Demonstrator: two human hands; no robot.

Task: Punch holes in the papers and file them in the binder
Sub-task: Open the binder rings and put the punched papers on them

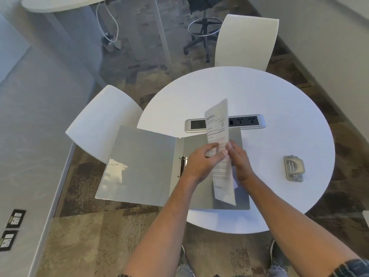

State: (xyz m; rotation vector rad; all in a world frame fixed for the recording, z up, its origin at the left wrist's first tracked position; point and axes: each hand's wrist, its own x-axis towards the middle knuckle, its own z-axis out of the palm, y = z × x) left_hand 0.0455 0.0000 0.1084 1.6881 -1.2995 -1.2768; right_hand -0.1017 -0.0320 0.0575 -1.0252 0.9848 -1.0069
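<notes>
1. I see a round, smooth white bench [279, 108]; its near edge is partly hidden behind both forearms.
2. A grey binder [143, 162] lies open on the bench toward 9 o'clock, its glossy left cover overhanging the rim; the metal rings [183, 163] sit at the spine, half covered by the left hand [199, 164].
3. Both hands pinch a thin stack of printed papers [218, 134] held on edge above the binder's right cover; the left hand's fingers curl round one face, the right hand [240, 162] presses the other; the sheets run from 12 to 6 o'clock, slightly bowed.
4. I cannot read the print, and I cannot tell whether the sheets carry holes.
5. A grey, boxy hole punch [294, 167] rests on the bench at 3 o'clock, well apart from the hands.
6. A long metal socket strip [247, 120] is set into the bench at 12 o'clock; the papers cover its middle.
7. Two white curved chairs [103, 120] stand at 10 and 1 o'clock.
</notes>
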